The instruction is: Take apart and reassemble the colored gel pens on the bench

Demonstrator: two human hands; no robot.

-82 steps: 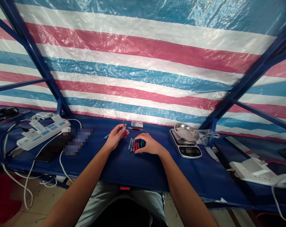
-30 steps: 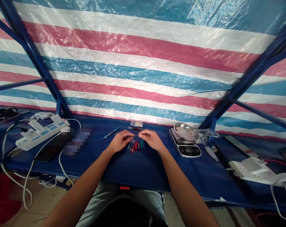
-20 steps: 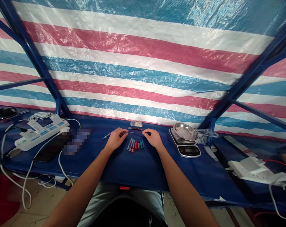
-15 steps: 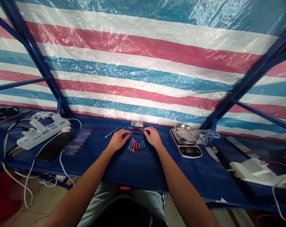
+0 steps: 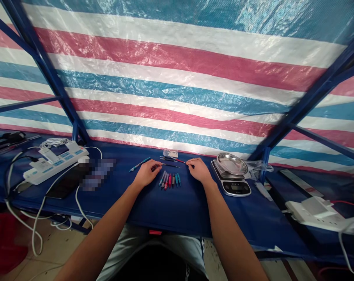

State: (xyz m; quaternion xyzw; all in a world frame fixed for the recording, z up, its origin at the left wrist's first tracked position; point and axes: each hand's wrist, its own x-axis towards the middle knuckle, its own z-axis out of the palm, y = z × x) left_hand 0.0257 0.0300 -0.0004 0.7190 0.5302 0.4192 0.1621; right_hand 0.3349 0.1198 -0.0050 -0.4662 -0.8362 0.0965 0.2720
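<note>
Pens [image 5: 169, 180] lying between both hands, left hand [image 5: 146, 173] pinching a small dark piece [image 5: 156, 167], right hand [image 5: 198, 169] open.

Along a blue bench [image 5: 177, 208]: a row of pens [image 5: 170, 180], a loose pen [image 5: 140, 164], a scale [image 5: 231, 187], a power strip [image 5: 54, 168], white cables [image 5: 76, 199].

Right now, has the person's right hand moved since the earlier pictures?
Yes: the right hand has shifted sideways toward the kitchen scale, off the row of pens.
</note>
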